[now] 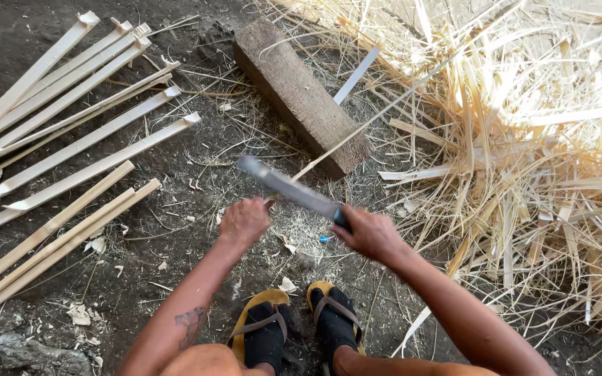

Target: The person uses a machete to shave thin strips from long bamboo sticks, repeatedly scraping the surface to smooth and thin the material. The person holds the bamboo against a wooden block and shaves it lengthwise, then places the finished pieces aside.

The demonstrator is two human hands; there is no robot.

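Pale split bamboo fills most of the head view. Just below the middle of the frame, the right hand [369,233] is closed around the dark handle of a broad grey steel chopping knife [288,186], whose blade slants up and to the left, blurred along its length. The left hand [244,220] sits just left of the blade, curled into a fist around the near end of a long thin pale bamboo strip [377,117]. The knife's edge meets that strip right by the left fist. From there the strip runs up and to the right, crossing the lower end of a weathered grey rectangular wooden block [295,94] that lies slantwise on the dark earth ground [196,146] in the upper middle of the frame.

On the left side of the frame lies a fanned row of flat split bamboo slats [71,125], side by side on the earth, well apart from both hands. The right side of the frame is heaped with a loose tangled pile of straw-coloured bamboo shavings and slivers [524,139]. At the bottom middle two feet in black socks and yellow sandals [294,327] stand close together, with small chips scattered about them.
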